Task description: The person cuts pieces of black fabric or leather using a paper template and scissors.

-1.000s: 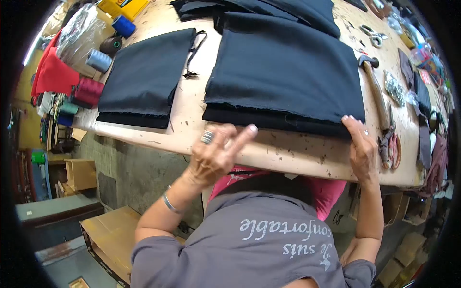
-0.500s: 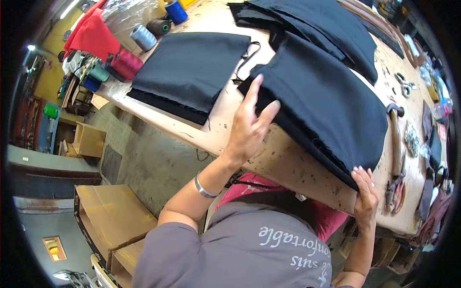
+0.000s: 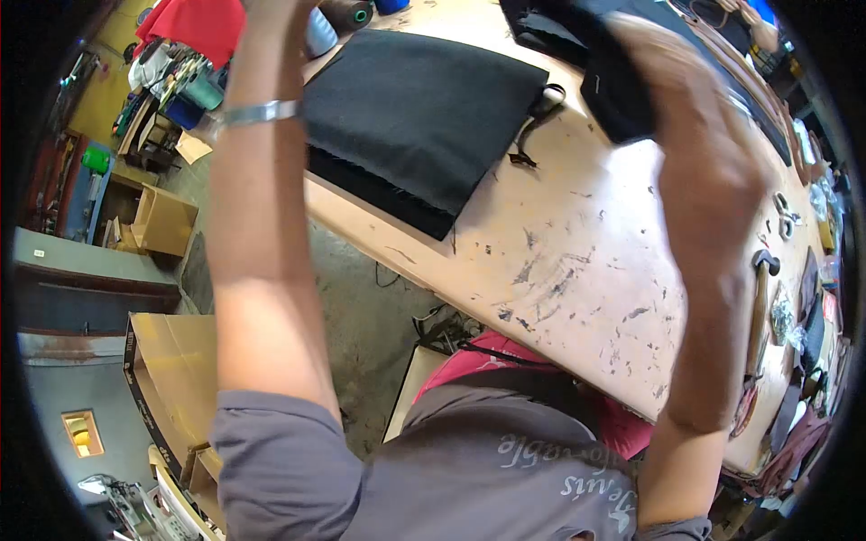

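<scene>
My right hand (image 3: 708, 153), smeared by motion, is raised over the right part of the table, with its fingers closed on a black fabric piece (image 3: 622, 90). This fabric hangs near the upper edge of the view, and much of it is cut off or hidden behind the hand. My left arm reaches up past the top edge, so that hand is out of view; only the wrist with a silver bracelet (image 3: 262, 113) shows. Between my arms, a folded black fabric stack (image 3: 424, 117) with a frayed lower edge lies on the table (image 3: 577, 261). A black strap (image 3: 532, 131) sticks out at its right.
On the right stand scissors (image 3: 785, 216) and a hammer (image 3: 765, 279) lying flat, with tools and cloths beyond. Thread spools (image 3: 200, 93) and red cloth (image 3: 194, 27) are at upper left. Cardboard boxes (image 3: 171, 370) stand on the floor at left. Another person's hand (image 3: 744, 11) shows at top right.
Both hands have moved up and away from the near table edge. The black fabric piece has been lifted off the front of the table, baring its marked surface.
</scene>
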A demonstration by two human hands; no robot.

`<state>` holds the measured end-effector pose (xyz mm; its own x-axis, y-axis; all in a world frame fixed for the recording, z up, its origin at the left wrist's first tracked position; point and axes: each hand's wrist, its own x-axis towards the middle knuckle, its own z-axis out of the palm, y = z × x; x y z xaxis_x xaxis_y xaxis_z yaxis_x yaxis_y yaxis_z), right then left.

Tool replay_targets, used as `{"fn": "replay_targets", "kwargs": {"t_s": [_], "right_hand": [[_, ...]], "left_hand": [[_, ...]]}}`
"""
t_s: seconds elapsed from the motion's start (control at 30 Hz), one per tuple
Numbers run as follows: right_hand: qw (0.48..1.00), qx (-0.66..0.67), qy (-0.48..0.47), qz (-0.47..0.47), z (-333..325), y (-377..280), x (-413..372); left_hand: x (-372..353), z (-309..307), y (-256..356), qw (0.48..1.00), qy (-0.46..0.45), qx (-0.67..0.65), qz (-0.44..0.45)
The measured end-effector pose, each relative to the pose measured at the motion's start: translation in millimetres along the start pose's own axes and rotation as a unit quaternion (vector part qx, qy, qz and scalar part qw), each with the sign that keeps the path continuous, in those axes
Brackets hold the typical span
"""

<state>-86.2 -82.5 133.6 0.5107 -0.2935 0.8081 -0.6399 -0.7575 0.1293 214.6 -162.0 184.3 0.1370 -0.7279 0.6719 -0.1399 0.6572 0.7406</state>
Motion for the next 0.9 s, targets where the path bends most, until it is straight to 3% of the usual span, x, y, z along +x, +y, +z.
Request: {"fn": "replay_targets", "kwargs": {"t_s": [0.03, 0.1, 0.13, 0.2, 0.27, 0.3, 0.33, 0.4, 0.5, 0.63, 0.7, 0.73, 0.83, 0.9], "right_hand": [[1.0, -0.001, 0.003, -0.03, 19, -16, 10], [0.994, 0.011, -0.003, -0.105, 60, -46, 18], [0.989, 0.022, -0.014, -0.149, 80, -59, 14], [0.979, 0.114, -0.076, -0.152, 112, -89, -10], [0.962, 0.149, -0.169, -0.155, 133, -114, -42], [0.963, 0.151, -0.163, -0.155, 138, -118, -51], [0.963, 0.152, -0.158, -0.156, 142, -119, -60], [0.957, 0.192, -0.174, -0.133, 141, -116, -64], [0.935, 0.287, -0.199, -0.069, 130, -103, -47], [0.954, 0.252, -0.134, -0.09, 110, -101, -29], [0.949, 0.222, -0.184, -0.129, 112, -112, -44], [0.943, 0.212, -0.215, -0.143, 118, -115, -52], [0.92, 0.282, -0.248, -0.114, 125, -106, -52], [0.912, 0.31, -0.251, -0.099, 129, -101, -51]], "left_hand": [[-9, -27, 6, 0.999, -0.033, 0.003, -0.008], [-16, -165, -55, 0.991, 0.072, 0.052, -0.102], [-40, -186, -67, 0.981, 0.127, 0.043, -0.143], [-92, -253, -113, 0.956, 0.2, 0.063, -0.207], [-151, -262, -137, 0.921, 0.187, 0.102, -0.328], [-174, -266, -152, 0.907, 0.185, 0.177, -0.333], [-184, -248, -144, 0.895, 0.237, 0.088, -0.368], [-187, -207, -120, 0.9, 0.277, 0.006, -0.336], [-184, -231, -133, 0.921, 0.206, 0.065, -0.324], [-185, -236, -125, 0.908, 0.222, 0.111, -0.338], [-194, -244, -136, 0.907, 0.226, 0.184, -0.305], [-194, -225, -126, 0.896, 0.262, 0.171, -0.316], [-193, -178, -102, 0.901, 0.244, 0.139, -0.33], [-193, -174, -101, 0.884, 0.185, 0.299, -0.307]]}}
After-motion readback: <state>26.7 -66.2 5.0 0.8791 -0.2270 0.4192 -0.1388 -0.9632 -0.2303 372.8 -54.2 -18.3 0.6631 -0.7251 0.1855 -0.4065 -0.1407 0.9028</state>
